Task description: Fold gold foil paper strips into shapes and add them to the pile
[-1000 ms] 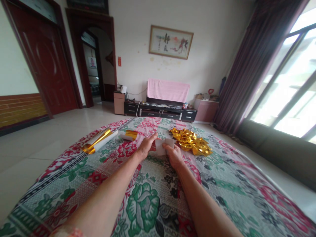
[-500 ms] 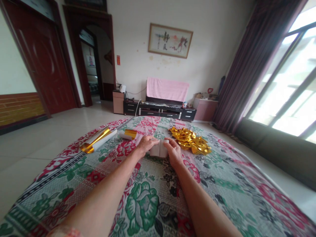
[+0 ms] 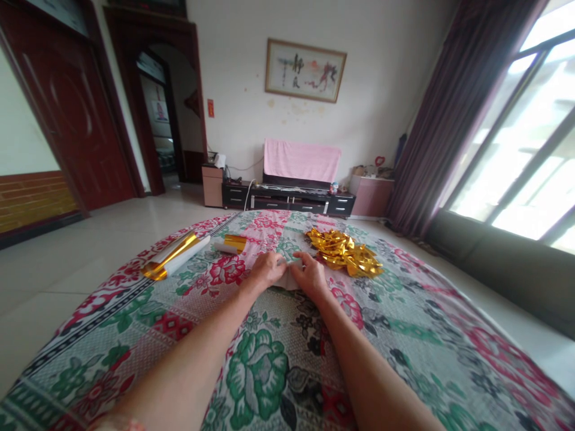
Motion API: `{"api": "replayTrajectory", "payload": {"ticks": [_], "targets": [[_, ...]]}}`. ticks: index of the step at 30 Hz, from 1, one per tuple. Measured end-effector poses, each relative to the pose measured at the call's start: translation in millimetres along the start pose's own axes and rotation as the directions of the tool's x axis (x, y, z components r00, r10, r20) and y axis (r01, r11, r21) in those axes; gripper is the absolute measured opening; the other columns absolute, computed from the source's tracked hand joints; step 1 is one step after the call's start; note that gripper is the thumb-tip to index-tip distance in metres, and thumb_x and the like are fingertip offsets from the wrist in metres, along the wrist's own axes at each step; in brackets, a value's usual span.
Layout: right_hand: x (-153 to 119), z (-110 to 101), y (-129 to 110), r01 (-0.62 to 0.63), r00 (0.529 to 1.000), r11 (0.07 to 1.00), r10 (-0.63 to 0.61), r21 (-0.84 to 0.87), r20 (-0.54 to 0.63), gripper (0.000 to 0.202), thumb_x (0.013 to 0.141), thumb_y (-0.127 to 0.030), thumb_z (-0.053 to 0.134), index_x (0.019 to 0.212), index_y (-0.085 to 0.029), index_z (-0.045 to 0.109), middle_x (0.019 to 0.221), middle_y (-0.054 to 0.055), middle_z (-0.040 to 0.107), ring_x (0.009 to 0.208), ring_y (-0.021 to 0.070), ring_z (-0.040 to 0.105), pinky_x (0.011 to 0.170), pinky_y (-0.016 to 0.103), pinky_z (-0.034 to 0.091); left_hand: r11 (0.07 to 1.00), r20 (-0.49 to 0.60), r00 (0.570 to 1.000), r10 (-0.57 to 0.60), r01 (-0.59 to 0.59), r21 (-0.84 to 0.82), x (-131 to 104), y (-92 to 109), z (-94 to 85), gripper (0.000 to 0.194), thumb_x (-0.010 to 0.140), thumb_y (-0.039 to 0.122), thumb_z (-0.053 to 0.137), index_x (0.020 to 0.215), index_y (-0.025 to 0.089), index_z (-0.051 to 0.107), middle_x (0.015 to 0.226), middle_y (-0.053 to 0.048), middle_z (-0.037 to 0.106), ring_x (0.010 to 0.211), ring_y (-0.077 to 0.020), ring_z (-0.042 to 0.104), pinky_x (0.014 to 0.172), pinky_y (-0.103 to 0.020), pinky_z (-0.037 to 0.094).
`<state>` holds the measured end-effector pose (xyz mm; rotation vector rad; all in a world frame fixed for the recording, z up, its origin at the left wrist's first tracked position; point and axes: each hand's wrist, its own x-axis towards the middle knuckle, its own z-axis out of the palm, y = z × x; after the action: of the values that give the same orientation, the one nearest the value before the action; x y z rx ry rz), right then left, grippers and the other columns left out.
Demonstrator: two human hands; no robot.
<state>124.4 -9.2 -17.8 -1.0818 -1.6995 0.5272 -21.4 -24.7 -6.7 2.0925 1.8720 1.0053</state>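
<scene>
A small white paper sheet (image 3: 288, 282) is pinched between my two hands, low over the patterned cloth. My left hand (image 3: 269, 269) grips its left side with thumb and fingers together. On the opposite side my right hand (image 3: 309, 273) is closed on the same sheet, thumb near the middle. Both hands cover much of the paper, so its folds are partly hidden. Just beyond the right hand lies a heap of folded gold foil pieces (image 3: 348, 254). To the left are a small stack of gold-and-white foil paper (image 3: 234, 243) and a larger curled gold foil sheet (image 3: 177, 256).
A floral cloth (image 3: 256, 371) covers the broad surface under my arms. Past its far edge stand a black low cabinet (image 3: 287, 200) and a screen draped with a pink towel (image 3: 302, 160). A purple curtain (image 3: 467, 96) hangs beside the window at right.
My hands have drawn closer together over the paper, and its two visible panels are now largely covered. The camera view has shifted slightly; the foil items lie as before.
</scene>
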Motion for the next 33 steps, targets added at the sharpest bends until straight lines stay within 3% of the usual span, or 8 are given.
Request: {"api": "replayTrajectory", "payload": {"ticks": [4, 7, 11, 14, 21, 28, 33], "targets": [[-1, 1, -3, 0.039, 0.999, 0.997, -0.037, -0.062, 0.028, 0.026, 0.063, -0.023, 0.056, 0.086, -0.022, 0.068, 0.063, -0.001, 0.063, 0.054, 0.0136, 0.051, 0.058, 0.024, 0.038, 0.996, -0.023, 0.997, 0.074, -0.072, 0.050, -5, -3, 0.0, 0.015, 0.074, 0.031, 0.058, 0.069, 0.019, 0.064, 0.073, -0.005, 0.057, 0.075, -0.0179, 0.055, 0.069, -0.024, 0.038], [-2, -1, -9, 0.040, 0.997, 0.984, -0.028, -0.173, 0.068, 0.026, 0.065, -0.022, 0.054, 0.087, -0.020, 0.068, 0.067, 0.002, 0.065, 0.057, 0.0144, 0.053, 0.060, 0.024, 0.039, 0.986, 0.030, 0.996, 0.078, -0.082, 0.147, -10, 1, -2.5, 0.018, 0.077, 0.035, 0.055, 0.077, 0.019, 0.064, 0.083, -0.006, 0.057, 0.083, -0.0188, 0.055, 0.074, -0.025, 0.040], [2, -8, -16, -0.020, 0.990, 0.937, 0.067, -0.348, 0.123, 0.030, 0.069, -0.025, 0.051, 0.093, -0.016, 0.067, 0.071, 0.004, 0.066, 0.066, 0.0153, 0.057, 0.062, 0.022, 0.039, 0.953, 0.063, 0.992, 0.108, -0.122, 0.279, -15, 6, -4.8, 0.026, 0.081, 0.036, 0.051, 0.101, 0.023, 0.060, 0.096, -0.005, 0.056, 0.093, -0.0187, 0.054, 0.077, -0.025, 0.042], [7, -14, -17, -0.086, 0.978, 0.917, 0.153, -0.390, 0.145, 0.034, 0.068, -0.025, 0.051, 0.097, -0.015, 0.067, 0.071, 0.003, 0.065, 0.067, 0.0146, 0.058, 0.061, 0.020, 0.039, 0.940, 0.049, 0.987, 0.152, -0.160, 0.302, -17, 8, -4.9, 0.031, 0.081, 0.034, 0.052, 0.111, 0.024, 0.055, 0.101, -0.005, 0.055, 0.097, -0.0182, 0.052, 0.079, -0.025, 0.043], [9, -19, -16, -0.114, 0.961, 0.914, 0.201, -0.389, 0.190, 0.035, 0.065, -0.021, 0.053, 0.096, -0.016, 0.068, 0.067, 0.001, 0.064, 0.062, 0.0123, 0.056, 0.059, 0.019, 0.039, 0.886, 0.059, 0.962, 0.268, -0.270, 0.377, -18, 14, -7.6, 0.018, 0.083, 0.030, 0.049, 0.085, 0.019, 0.062, 0.099, -0.006, 0.054, 0.098, -0.0198, 0.049, 0.078, -0.027, 0.044], [12, -21, -14, -0.156, 0.944, 0.902, 0.256, -0.403, 0.206, 0.035, 0.063, -0.023, 0.057, 0.096, -0.015, 0.067, 0.068, 0.002, 0.064, 0.063, 0.0129, 0.057, 0.058, 0.020, 0.040, 0.902, 0.171, 0.947, 0.273, -0.314, 0.296, -13, 6, -6.4, 0.021, 0.082, 0.023, 0.045, 0.082, 0.017, 0.065, 0.087, -0.006, 0.059, 0.087, -0.0172, 0.056, 0.078, -0.026, 0.045], [14, -26, -16, -0.336, 0.868, 0.904, 0.406, -0.265, 0.285, 0.041, 0.066, -0.019, 0.054, 0.107, -0.014, 0.060, 0.069, 0.000, 0.063, 0.046, 0.0083, 0.052, 0.046, 0.018, 0.040, 0.925, 0.163, 0.945, 0.284, -0.315, 0.211, -8, -4, -3.4, 0.021, 0.075, 0.024, 0.050, 0.083, 0.020, 0.069, 0.087, -0.005, 0.062, 0.086, -0.0167, 0.058, 0.078, -0.025, 0.046]]}}
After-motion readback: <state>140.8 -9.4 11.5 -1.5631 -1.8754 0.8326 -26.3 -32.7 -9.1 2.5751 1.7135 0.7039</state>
